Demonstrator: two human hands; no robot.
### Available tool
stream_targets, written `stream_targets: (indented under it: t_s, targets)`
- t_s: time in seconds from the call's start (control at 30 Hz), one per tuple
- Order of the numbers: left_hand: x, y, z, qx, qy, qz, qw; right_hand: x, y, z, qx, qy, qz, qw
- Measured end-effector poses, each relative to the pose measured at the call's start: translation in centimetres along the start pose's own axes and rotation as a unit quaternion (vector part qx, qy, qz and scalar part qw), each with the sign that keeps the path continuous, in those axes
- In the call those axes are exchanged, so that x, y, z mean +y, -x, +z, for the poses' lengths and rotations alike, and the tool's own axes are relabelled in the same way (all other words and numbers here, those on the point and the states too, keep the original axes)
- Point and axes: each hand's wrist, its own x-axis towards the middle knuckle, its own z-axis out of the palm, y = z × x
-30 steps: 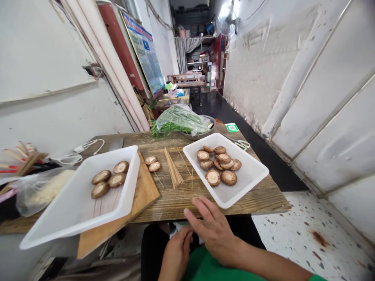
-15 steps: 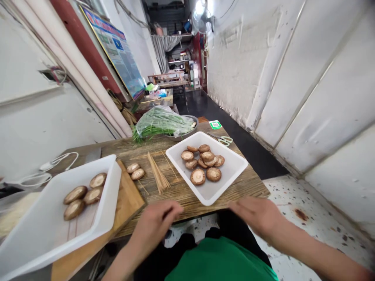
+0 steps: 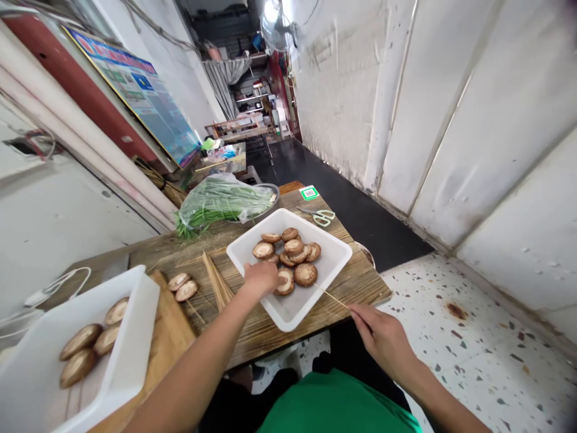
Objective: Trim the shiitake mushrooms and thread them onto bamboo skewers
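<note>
My right hand point(image 3: 378, 334) pinches a thin wooden skewer point(image 3: 333, 296) by one end. The skewer slants up and left over the near right rim of a white plastic tray point(image 3: 336, 255), its far tip close to a brown mushroom point(image 3: 305, 275). My left hand point(image 3: 262, 278) reaches over the tray's left side, against a mushroom point(image 3: 285, 282) with its pale underside up. Its fingers are mostly hidden, so its grip does not show. Several more mushrooms point(image 3: 294, 247) lie heaped in the tray. A bundle of skewers point(image 3: 215, 282) rests on the wooden table left of it.
A larger white bin point(image 3: 146, 300) with several mushrooms sits on a wooden board point(image 3: 169, 337) at left. Two mushrooms point(image 3: 186, 291) lie beside the board. Behind the tray are bagged green vegetables point(image 3: 220, 198) and scissors point(image 3: 322, 218). A white cable point(image 3: 58, 288) lies far left.
My right hand now holds a skewer; before, it was at the table edge with none visible. My left hand has moved forward into the tray. The view has shifted right.
</note>
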Motion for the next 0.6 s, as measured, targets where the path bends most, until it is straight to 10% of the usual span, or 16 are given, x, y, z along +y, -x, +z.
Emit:
stream_targets:
  t_s: [0.2, 0.3, 0.37, 0.5, 0.6]
  targets:
    - [-0.6, -0.4, -0.6, 0.046, 0.138, 0.012, 0.989, -0.7, -0.5, 0.6, 0.023, -0.058, 0.001, 0.998]
    - [-1.1, 0.7, -1.0, 0.086, 0.345, 0.013, 0.935, -2.2, -0.7, 0.9, 0.044, -0.126, -0.014, 0.991]
    - [-1.7, 2.4, -1.6, 0.044, 0.578, 0.018, 0.815, -3.8, -1.1, 1.0, 0.042, -0.171, -0.031, 0.984]
    - [-3.8, 6.6, -2.1, -0.001, 0.880, -0.001, 0.474, -8.1, -2.5, 1.9, -0.016, -0.250, -0.048, 0.967]
    - [-6.1, 9.3, -1.1, 0.051, 0.938, -0.036, 0.341, -11.8, -3.4, 2.9, -0.129, -0.318, -0.021, 0.939]
